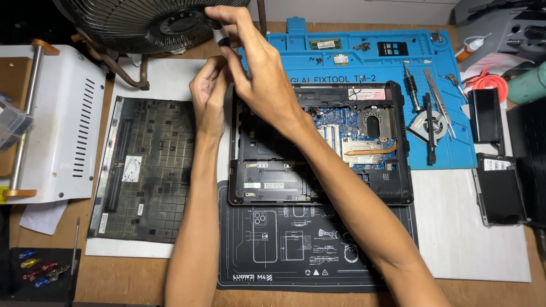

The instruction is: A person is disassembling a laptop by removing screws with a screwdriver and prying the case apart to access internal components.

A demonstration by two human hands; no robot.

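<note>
Showing two bare hands raised together above the far left corner of an opened laptop chassis (318, 148), bottom cover off. Right hand (256, 74): fingers curled, thumb and forefinger pinched on a small dark part (215, 21) at the fingertips, too small to identify; held high, seemingly to bring it clear of the chassis and near the eyes. Left hand (209, 94): fingers bent loosely just below the right fingertips, tips close to the right palm; whether it grips anything cannot be told. Removed bottom cover (145, 170): lying inside-up, left of the left fingers, apparently set aside to expose the board. Exposed circuit board with copper heat pipe (364, 149): below and right of the fingers. Blue work mat (369, 57): beyond the chassis, its tray pockets keeping small parts sorted. Screwdrivers and tweezers (435, 108): well right of the fingers, laid parallel within reach. Black mat with white diagrams (296, 244): under the near edge. Fan grille (142, 23): just left of the right fingertips.
</note>
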